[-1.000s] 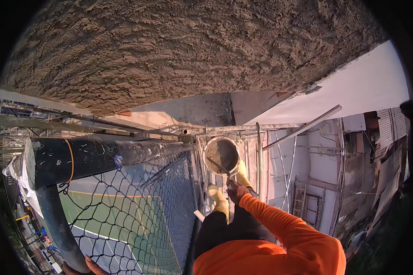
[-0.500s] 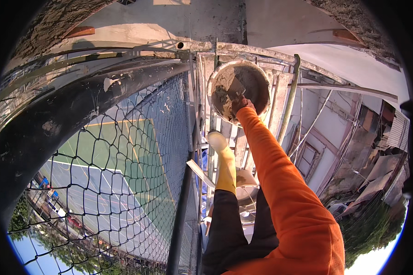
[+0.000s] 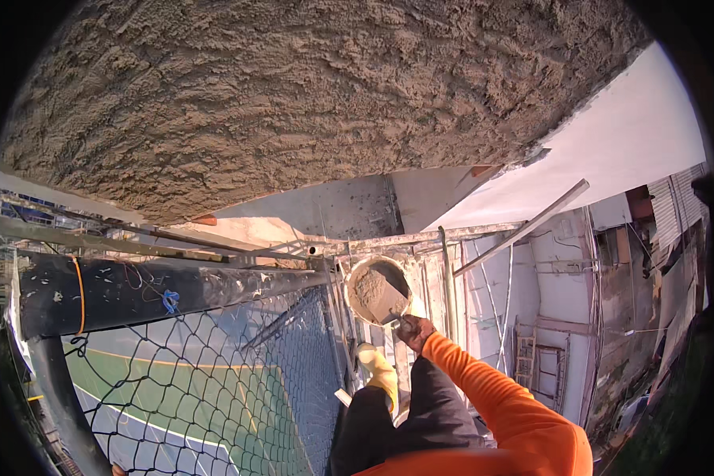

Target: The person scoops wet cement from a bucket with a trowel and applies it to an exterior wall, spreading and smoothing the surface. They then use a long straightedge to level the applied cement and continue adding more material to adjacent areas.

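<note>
My right hand (image 3: 415, 332) is closed around the handle of a trowel at the near rim of a round bucket (image 3: 349, 292). Its flat blade (image 3: 391, 306) reaches into the bucket, next to grey-brown wet mortar (image 3: 370, 287). The fingers hide most of the handle. Of my left hand, at most a small skin-toned bit (image 3: 118, 470) shows by the fence at the lower left edge, too little to read its fingers. Overhead and in front spreads a large surface of rough wet mortar (image 3: 317, 103).
On the left are a thick black pipe (image 3: 166, 295) and a chain-link fence (image 3: 206, 389), with a sports court far below. My yellow boot (image 3: 378, 371) stands on narrow scaffold planks. A wooden pole (image 3: 523, 226) slants at the right, above a drop beside buildings.
My view has tilted up, bringing the rough mortar surface into sight. My right hand and the trowel have drawn back from inside the bucket to its near rim.
</note>
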Demonstrator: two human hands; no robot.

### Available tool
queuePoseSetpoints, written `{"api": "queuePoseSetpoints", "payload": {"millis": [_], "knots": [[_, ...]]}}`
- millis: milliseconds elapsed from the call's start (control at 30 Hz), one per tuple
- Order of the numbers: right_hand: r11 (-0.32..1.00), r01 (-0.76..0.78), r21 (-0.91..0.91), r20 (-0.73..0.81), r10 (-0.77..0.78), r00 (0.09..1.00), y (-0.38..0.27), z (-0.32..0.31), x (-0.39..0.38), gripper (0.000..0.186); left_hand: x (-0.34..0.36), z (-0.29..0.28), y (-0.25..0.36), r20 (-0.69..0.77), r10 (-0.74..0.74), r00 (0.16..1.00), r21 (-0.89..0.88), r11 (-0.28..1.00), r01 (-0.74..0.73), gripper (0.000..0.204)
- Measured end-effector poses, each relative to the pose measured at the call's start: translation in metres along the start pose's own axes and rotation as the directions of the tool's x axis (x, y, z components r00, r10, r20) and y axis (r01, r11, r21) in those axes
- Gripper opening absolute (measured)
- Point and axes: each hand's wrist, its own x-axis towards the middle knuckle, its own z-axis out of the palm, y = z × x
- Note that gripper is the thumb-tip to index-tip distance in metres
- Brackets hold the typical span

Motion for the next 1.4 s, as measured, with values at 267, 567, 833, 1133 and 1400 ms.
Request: {"api": "queuePoseSetpoints", "payload": {"millis": [267, 567, 833, 1133, 1400], "knots": [[0.666, 0.744, -0.059, -0.353, -0.711, 0.608, -0.396, -0.023, -0.204, 0.032, 0.012, -0.047, -0.038, 0.287, -0.161, 0.944, -0.110, 0.974, 0.199, 0.066], [-0.210, 0.590, -0.780, -0.445, -0.476, -0.758, -0.743, -0.101, -0.319, 0.045, 0.005, -0.036, -0.049, 0.270, -0.160, 0.950, -0.158, 0.965, 0.208, 0.065], [0.207, 0.397, -0.894, -0.187, -0.978, 0.089, -0.770, -0.030, -0.238, 0.050, 0.010, -0.041, -0.046, 0.252, -0.189, 0.949, -0.156, 0.960, 0.233, 0.068], [0.621, 0.519, -0.588, 0.099, -0.581, 0.808, -0.307, 0.072, -0.092, 0.049, 0.018, -0.040, -0.032, 0.275, -0.121, 0.954, -0.071, 0.987, 0.145, 0.066], [0.585, -0.461, -0.667, -0.406, 0.233, 0.884, 0.073, 0.012, 0.027, 0.045, 0.007, 0.013, 0.007, 0.068, -0.057, 0.996, -0.299, 0.951, 0.075, 0.055]]}}
